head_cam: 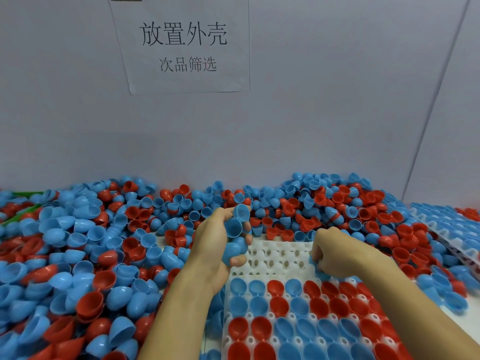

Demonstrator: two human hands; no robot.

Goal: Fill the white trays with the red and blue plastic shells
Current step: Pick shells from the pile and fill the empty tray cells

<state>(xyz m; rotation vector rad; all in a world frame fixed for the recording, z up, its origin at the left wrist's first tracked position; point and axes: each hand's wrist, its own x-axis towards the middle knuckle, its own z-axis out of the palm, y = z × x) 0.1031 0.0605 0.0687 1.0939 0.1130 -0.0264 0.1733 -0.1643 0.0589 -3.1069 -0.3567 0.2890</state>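
Note:
A white tray [275, 255] lies in front of me, its near rows filled with red and blue shells [298, 307] and its far rows bare. My left hand [215, 237] holds a cluster of blue shells [235, 229] above the tray's far left corner. My right hand [330, 250] is curled, fingers down, pinching a blue shell [320, 274] at the tray's right side, just beyond the filled rows.
A deep heap of loose red and blue shells [91, 242] covers the table left, behind and right of the tray. A second filled white tray [446, 224] sits at the far right. A grey wall with a paper sign [184, 45] stands behind.

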